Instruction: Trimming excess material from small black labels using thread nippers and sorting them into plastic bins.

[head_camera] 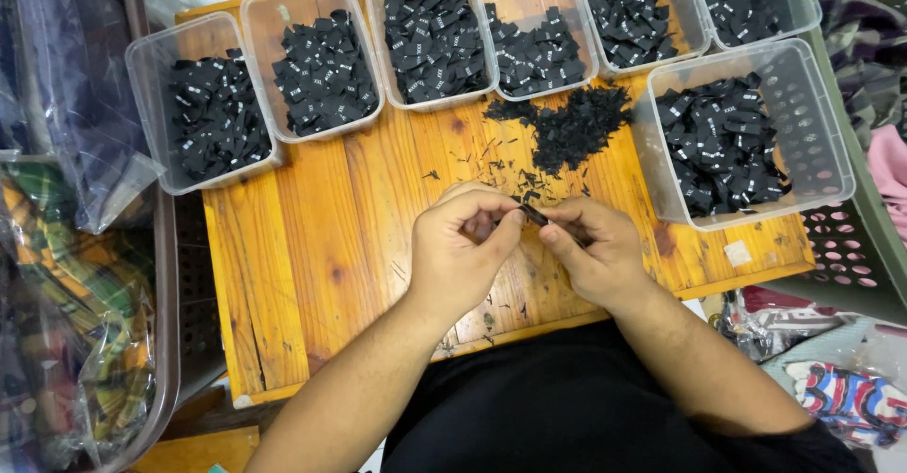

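My left hand and my right hand meet over a wooden board, pinching one small black fabric label between their fingertips. Just beyond the hands lies a loose heap of black label scraps, with thin black threads scattered around it. Several clear plastic tubs full of folded black labels line the board's far edge, among them one at the far left and a large one at the right.
A brown crate at the left holds bagged plaid garments. A grey-green perforated basket stands at the right, with bagged printed clothes below it. My dark shirt fills the bottom centre.
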